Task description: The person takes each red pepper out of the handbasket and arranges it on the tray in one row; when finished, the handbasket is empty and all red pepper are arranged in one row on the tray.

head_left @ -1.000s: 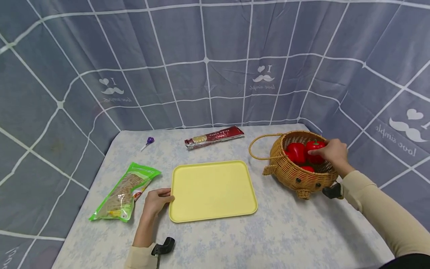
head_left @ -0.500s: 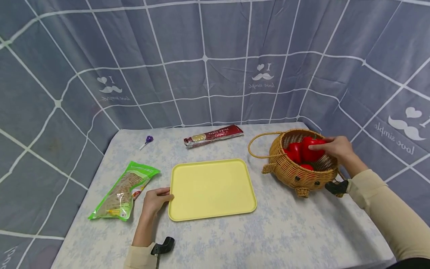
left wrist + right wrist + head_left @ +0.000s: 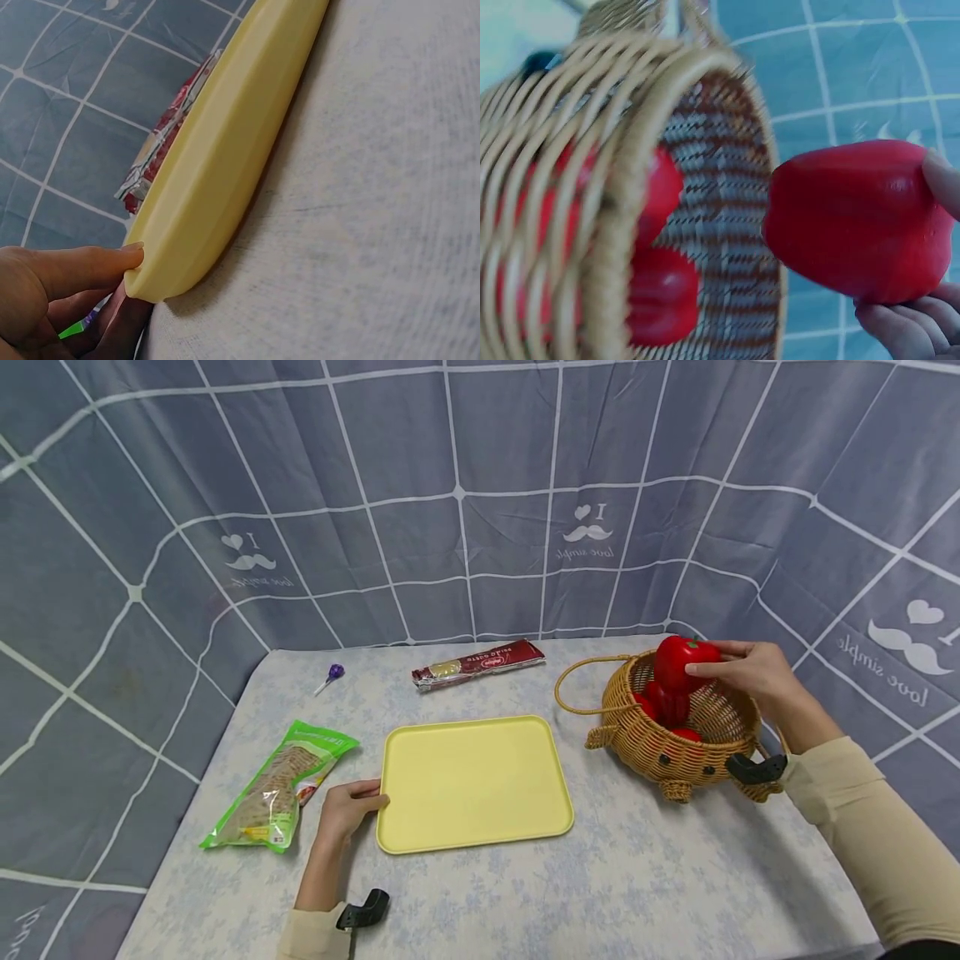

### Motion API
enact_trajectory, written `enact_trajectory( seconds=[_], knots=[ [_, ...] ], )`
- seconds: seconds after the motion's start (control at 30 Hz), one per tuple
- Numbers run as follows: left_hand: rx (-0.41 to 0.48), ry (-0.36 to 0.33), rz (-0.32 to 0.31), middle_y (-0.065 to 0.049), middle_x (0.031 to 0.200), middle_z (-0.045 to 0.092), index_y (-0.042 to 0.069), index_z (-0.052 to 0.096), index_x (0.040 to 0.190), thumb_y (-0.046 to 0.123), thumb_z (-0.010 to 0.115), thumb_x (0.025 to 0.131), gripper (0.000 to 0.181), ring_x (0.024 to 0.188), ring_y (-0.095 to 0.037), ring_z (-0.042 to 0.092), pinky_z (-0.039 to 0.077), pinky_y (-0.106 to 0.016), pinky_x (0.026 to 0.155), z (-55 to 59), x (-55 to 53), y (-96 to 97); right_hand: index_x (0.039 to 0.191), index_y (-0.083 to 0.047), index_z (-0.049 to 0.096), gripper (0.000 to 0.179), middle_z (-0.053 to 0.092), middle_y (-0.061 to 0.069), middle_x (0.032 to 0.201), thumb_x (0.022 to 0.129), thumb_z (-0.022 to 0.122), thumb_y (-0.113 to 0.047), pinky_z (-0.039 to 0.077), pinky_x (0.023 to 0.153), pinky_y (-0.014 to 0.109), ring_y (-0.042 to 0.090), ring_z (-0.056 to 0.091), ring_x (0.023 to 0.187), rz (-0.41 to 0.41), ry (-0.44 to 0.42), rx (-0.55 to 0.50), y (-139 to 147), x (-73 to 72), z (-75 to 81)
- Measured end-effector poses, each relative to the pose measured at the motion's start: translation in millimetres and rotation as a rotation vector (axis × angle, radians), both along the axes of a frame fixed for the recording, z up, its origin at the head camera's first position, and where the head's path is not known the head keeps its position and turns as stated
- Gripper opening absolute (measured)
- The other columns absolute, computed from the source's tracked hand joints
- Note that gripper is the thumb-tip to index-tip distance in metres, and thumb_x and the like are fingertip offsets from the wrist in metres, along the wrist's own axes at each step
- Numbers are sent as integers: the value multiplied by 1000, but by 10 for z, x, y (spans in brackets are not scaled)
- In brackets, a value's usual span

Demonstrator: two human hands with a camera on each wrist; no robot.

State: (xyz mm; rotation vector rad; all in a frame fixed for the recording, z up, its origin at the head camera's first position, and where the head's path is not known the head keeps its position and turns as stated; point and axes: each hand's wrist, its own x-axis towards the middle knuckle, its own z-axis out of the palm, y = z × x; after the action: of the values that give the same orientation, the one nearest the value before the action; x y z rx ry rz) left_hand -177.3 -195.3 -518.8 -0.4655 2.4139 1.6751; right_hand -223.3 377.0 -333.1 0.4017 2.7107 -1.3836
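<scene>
My right hand [image 3: 759,681] grips a red bell pepper [image 3: 681,665] by its side, above the wicker basket [image 3: 637,756]. In the right wrist view, the held pepper [image 3: 859,221] is outside the basket's mouth, thumb on one side and fingers on the other. More red peppers [image 3: 660,296] lie inside the basket. My left hand [image 3: 345,810] pinches the left edge of the yellow tray [image 3: 476,785], which lies on the table. In the left wrist view, the thumb presses the tray's rim [image 3: 187,217], with fingers on its other side.
A green-edged clear bag of brown food [image 3: 281,785] lies left of the tray. Behind the tray is a long red packet [image 3: 480,665], and a purple lollipop [image 3: 334,673] lies at the back left. The basket's looped handle [image 3: 573,689] sticks out toward the tray. Grey-blue curtains enclose the table.
My right hand has lifted the bell pepper from among the others to above the basket's rim. The left hand and tray hold still.
</scene>
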Motion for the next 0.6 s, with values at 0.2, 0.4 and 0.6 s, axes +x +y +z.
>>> enact_trajectory(
  seconds=[0.2,0.4,0.6],
  knots=[
    [-1,-7,-4,-12,100,74,-6,66,119,7,74,83,39,78,-5,65,53,-20,67,8,12,-2,149,-6,38,86,58,-32,91,82,77,-43,52,73,16,-6,56,81,84,10,-127,-228,10,139],
    [-5,-2,-3,-13,99,74,-6,66,119,7,74,83,39,79,-7,66,53,-22,68,22,28,-14,150,-9,38,80,56,9,141,85,74,-40,53,80,18,-6,60,93,184,14,-154,-556,-42,167],
    [6,8,-2,-17,102,73,-7,66,119,6,74,83,40,80,-8,66,54,-22,68,21,47,6,147,-11,45,75,53,17,142,83,78,-32,55,82,22,2,64,101,245,52,-225,-946,-105,167]
  ],
)
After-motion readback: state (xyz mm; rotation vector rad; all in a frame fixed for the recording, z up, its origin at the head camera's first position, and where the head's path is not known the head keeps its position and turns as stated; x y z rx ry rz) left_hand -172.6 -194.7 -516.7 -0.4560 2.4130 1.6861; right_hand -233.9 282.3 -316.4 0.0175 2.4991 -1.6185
